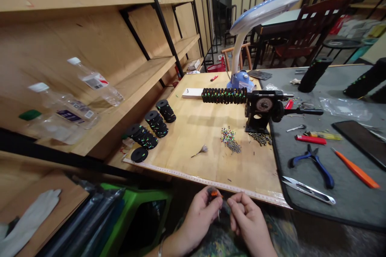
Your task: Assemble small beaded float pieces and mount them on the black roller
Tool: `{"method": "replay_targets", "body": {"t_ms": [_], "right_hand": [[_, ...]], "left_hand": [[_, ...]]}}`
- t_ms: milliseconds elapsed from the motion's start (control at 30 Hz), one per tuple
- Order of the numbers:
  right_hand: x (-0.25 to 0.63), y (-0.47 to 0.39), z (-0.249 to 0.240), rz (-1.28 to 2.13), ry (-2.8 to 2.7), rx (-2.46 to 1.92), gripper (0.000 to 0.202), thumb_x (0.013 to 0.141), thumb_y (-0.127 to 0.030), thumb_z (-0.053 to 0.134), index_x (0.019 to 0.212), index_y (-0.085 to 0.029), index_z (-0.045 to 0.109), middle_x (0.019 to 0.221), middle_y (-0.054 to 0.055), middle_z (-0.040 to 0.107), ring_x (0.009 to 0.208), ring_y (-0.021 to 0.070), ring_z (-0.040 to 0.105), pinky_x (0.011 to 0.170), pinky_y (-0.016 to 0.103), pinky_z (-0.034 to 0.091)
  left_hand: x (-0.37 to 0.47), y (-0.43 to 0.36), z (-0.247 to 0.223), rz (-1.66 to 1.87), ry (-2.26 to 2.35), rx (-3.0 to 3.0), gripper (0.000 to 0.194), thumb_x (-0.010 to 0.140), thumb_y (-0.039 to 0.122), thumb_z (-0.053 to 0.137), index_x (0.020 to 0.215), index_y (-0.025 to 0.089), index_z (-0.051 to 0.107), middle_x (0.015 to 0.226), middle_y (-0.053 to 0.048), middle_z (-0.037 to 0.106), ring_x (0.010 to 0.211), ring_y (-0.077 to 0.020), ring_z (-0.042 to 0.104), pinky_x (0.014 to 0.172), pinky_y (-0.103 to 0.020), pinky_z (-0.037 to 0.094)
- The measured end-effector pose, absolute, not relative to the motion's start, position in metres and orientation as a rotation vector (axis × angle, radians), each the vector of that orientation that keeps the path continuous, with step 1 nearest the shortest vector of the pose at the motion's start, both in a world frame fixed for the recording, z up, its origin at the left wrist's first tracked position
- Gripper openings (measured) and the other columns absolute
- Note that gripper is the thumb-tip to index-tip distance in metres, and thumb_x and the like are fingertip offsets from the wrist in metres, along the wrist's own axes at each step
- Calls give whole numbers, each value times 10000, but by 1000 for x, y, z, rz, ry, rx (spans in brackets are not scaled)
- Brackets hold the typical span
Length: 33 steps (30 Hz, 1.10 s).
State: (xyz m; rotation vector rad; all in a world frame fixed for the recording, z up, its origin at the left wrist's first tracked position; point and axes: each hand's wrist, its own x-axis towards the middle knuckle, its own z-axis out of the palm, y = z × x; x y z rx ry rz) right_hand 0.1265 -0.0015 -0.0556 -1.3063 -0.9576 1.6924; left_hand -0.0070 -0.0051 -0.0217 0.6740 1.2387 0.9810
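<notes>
Just left of my right hand, whose grasp I can't tell, my left hand pinches a small, dark, orange-flecked bundle.

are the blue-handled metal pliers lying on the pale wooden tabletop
No, the blue-handled metal pliers lie on the dark grey mat.

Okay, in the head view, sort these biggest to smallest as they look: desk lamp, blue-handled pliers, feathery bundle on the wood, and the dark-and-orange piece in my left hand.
1. Desk lamp
2. Blue-handled pliers
3. Feathery bundle and dark-and-orange piece: not ranked, as your left hand partly covers the piece.
</notes>
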Motion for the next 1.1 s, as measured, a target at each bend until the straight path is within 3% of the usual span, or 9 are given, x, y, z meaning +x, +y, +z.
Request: {"method": "replay_targets", "body": {"t_ms": [300,633,867,1100], "right_hand": [[126,-12,-63,1747,-985,-1316,504,719,-698,589,678,-210,471,329,-86,478,281,47,279,338,160,206],[122,-9,-65,1791,-943,-1286,500,710,-691,599,662,-211,470,309,-84,484,257,38,266,326,158,166],[122,-4,-60,1827,-899,-1305,529,668,-717,610,661,-208,464,309,-80,496,248,36,279,322,158,170],[120,-1,-52,1838,-892,-1287,585,624,-753,620,730,-190,501,330,-75,515,256,41,326,322,154,187]], "left_hand": [[-8,-6,-29,946,1254,582,370,675,447,723,746,169,488,591,80,441,431,-27,267,421,-209,102],[-6,-6,-25,959,1242,592,398,651,461,746,751,168,496,575,98,393,433,-27,237,416,-198,132],[-7,-7,-27,947,1253,691,377,700,470,723,743,174,493,594,86,399,465,-44,265,445,-186,215],[-12,-11,-28,964,1344,1010,240,802,383,644,769,160,560,707,9,530,645,-120,461,594,-221,385]]}}
